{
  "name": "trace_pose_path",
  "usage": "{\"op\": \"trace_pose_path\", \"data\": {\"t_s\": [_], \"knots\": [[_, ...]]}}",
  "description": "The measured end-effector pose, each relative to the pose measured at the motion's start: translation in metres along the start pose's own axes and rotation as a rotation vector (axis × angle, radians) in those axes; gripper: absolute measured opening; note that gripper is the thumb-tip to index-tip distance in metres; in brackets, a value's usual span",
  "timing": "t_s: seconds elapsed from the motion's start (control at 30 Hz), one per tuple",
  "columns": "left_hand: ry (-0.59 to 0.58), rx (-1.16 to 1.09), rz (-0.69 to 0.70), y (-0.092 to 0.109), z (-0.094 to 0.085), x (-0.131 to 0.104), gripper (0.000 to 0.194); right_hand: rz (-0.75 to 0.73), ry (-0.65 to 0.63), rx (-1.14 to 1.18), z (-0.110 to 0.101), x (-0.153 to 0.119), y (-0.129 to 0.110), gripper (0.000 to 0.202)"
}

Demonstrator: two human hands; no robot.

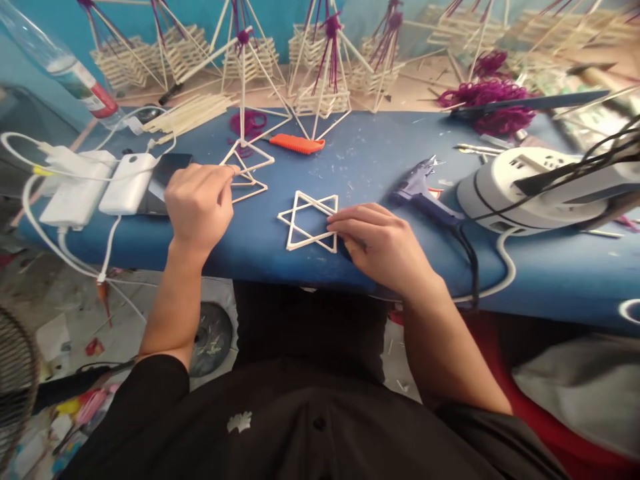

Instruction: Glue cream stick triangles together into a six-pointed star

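Observation:
A six-pointed star of thin wooden sticks (313, 200) lies on the blue table, and the fingertips of my right hand (383, 243) pinch its right side. To the left, my left hand (200, 203) is closed, its thumb and forefinger at another stick star (250, 191) lying by the foot of a standing stick frame. Whether those fingers grip that star or a loose stick is hard to make out. An orange utility knife (297, 144) rests behind the two stars. Right of my right hand lies a dark blue glue gun (425, 193).
White adapters (80, 187) with cables and a dark phone-like object stand at left. A round white power strip (520, 187) is at right. Behind are stick frames with purple yarn (485, 100), a pile of sticks (187, 115), a plastic bottle (75, 77) and large scissors.

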State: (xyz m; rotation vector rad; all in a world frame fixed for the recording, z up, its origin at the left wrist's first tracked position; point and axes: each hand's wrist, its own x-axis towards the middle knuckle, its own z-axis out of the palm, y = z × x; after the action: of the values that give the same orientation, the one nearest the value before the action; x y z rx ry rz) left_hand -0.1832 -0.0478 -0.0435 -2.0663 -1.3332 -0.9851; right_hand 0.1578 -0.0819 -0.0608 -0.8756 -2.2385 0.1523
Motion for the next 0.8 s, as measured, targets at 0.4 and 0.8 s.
{"op": "trace_pose_path", "data": {"t_s": [0.4,0.8], "knots": [[0.168,-0.180,0.119,0.048,-0.006,-0.001,0.037,0.126,0.267,-0.093,-0.016,0.001,0.013,0.040],[0.192,-0.222,0.094,0.051,0.001,0.001,0.037,0.050,0.026,0.003,0.000,0.000,-0.013,0.022]]}}
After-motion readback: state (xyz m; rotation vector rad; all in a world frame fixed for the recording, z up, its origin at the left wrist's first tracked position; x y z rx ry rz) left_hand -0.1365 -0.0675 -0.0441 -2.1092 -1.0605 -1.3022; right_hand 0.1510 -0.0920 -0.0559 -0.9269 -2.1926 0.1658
